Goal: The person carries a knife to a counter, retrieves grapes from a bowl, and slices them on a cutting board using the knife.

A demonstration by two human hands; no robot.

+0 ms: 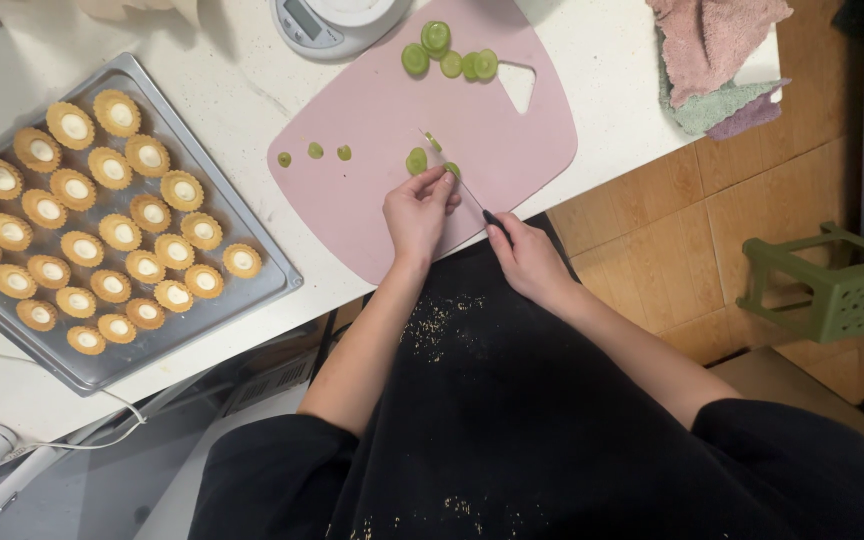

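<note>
On the white counter lies a pink cutting board. My left hand pinches a small green grape piece against the board. My right hand grips a knife whose thin blade rests on that piece. A cut green slice lies just left of the blade. Three small green bits sit further left, and several round green slices are piled at the board's far edge.
A metal baking tray at the left holds several small tart shells filled with cream. A kitchen scale stands beyond the board. Folded cloths lie at the counter's right end. A green stool stands on the floor.
</note>
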